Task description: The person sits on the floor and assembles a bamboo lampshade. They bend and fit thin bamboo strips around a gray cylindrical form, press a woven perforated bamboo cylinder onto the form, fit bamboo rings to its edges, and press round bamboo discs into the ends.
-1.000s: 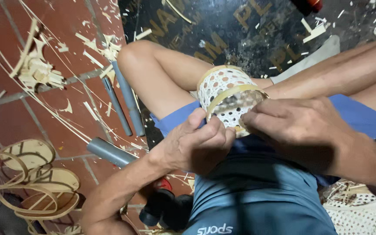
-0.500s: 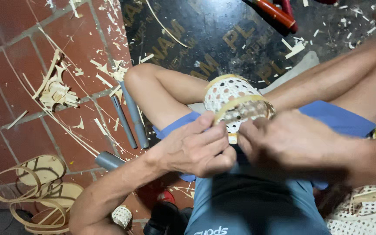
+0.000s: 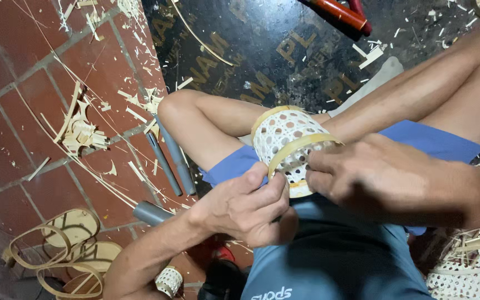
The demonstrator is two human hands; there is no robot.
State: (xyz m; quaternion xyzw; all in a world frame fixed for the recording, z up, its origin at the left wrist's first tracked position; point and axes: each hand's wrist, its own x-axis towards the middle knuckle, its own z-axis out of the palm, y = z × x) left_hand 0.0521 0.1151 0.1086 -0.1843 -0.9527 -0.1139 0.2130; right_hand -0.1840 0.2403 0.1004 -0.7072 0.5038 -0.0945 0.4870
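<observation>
A small woven bamboo basket [image 3: 284, 133] with an open lattice and pale rim bands rests over my lap, between my bent legs. My left hand [image 3: 248, 205] grips its lower edge from below, fingers curled around a flat bamboo strip [image 3: 298, 147] that wraps the basket. My right hand [image 3: 368, 175] clamps the basket's right side, fingers pressing the same band against the weave. The basket's underside is hidden behind both hands.
Grey pipe pieces [image 3: 168, 161] lie on the red tile floor by my left knee, among bamboo shavings [image 3: 81, 130]. Coiled bamboo strip loops [image 3: 62, 250] sit lower left. A tiny woven piece [image 3: 168, 280] lies near my elbow. More woven work [image 3: 473, 266] shows lower right; a red tool handle [image 3: 343, 14] lies up top.
The view has shifted so the basket sits more to the right and lower. Both hands keep their grip, and the band around the basket has come further up its side.
</observation>
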